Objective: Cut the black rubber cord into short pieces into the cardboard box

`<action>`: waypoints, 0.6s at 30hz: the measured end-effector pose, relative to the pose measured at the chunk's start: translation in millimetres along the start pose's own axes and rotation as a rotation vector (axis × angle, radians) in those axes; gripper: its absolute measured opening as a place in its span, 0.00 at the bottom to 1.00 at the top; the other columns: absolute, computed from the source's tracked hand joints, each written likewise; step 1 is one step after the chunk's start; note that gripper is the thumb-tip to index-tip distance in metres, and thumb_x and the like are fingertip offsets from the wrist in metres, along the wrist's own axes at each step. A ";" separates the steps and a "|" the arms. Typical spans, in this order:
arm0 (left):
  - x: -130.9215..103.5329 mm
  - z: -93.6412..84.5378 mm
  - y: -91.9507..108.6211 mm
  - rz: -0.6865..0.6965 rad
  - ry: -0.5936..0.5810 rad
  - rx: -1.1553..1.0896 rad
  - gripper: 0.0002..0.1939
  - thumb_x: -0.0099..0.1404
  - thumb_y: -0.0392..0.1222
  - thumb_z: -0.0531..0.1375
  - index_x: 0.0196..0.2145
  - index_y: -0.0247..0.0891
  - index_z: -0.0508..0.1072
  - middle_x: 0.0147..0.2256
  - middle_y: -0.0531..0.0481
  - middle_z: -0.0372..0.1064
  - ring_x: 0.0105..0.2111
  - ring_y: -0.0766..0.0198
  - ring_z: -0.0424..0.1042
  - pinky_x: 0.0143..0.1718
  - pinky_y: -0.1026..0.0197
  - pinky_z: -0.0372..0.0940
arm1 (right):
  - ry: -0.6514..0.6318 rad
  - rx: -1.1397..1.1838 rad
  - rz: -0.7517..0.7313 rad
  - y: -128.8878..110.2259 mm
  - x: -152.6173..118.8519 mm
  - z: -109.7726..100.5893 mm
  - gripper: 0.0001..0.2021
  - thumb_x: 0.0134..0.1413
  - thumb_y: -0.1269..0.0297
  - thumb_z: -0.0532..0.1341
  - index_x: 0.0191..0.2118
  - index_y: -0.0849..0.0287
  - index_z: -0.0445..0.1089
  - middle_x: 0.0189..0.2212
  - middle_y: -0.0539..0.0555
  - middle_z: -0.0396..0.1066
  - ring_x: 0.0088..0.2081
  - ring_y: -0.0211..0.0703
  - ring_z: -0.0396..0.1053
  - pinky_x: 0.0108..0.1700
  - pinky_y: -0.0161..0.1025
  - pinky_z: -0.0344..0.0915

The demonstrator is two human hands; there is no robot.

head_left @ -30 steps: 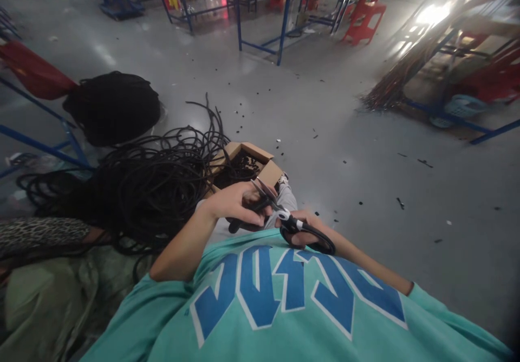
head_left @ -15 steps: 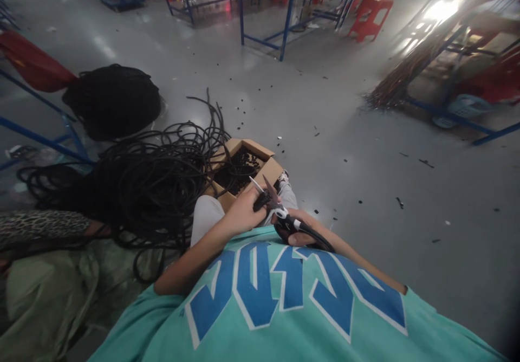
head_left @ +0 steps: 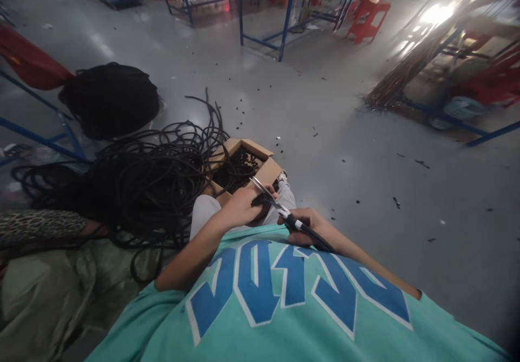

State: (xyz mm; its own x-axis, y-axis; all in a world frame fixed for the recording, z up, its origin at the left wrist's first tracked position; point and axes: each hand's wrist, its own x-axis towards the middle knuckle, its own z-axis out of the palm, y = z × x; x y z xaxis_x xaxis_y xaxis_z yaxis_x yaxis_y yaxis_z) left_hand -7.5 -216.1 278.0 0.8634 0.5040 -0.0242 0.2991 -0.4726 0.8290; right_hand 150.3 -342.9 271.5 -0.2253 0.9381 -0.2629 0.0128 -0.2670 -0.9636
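Observation:
My right hand (head_left: 305, 225) is closed around the black handles of a pair of scissors (head_left: 280, 206). Their blades point forward and left and are nearly together, passing over my left hand (head_left: 244, 206). Its fingers are closed on a black cord (head_left: 258, 201), a short part of which shows beside the blades. Just beyond my hands, an open cardboard box (head_left: 271, 171) on the floor holds many small black pieces. A large tangle of black cord (head_left: 150, 178) lies to the left, with strands reaching over the box.
A round black bundle (head_left: 109, 101) lies at the left by a blue metal frame (head_left: 44, 140). Small black scraps dot the grey floor (head_left: 325, 112). Farther off stand a blue-legged table (head_left: 286, 26) and red stools (head_left: 368, 20). A bundle of thin strands (head_left: 390, 88) leans at the right.
The scissor blades, wide apart before, have come nearly together by my left hand. The fingers of my right hand have drawn closer on the handles.

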 end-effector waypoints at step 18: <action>6.6 0.9 -16.4 -0.059 0.137 0.375 0.17 0.54 0.35 0.55 0.42 0.36 0.71 0.39 0.44 0.72 0.42 0.56 0.70 0.43 0.56 0.63 | 0.031 0.134 0.043 14.9 6.7 2.5 0.23 0.35 0.55 0.66 0.38 0.64 0.67 0.18 0.45 0.57 0.17 0.30 0.53 0.19 0.31 0.50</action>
State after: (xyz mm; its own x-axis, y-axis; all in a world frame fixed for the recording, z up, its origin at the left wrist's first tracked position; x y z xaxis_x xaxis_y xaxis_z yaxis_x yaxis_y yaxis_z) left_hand -6.4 -205.6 263.8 0.7855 0.6182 0.0299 0.4961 -0.6577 0.5668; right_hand 146.6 -341.1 255.5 -0.1970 0.9310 -0.3073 -0.1093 -0.3323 -0.9368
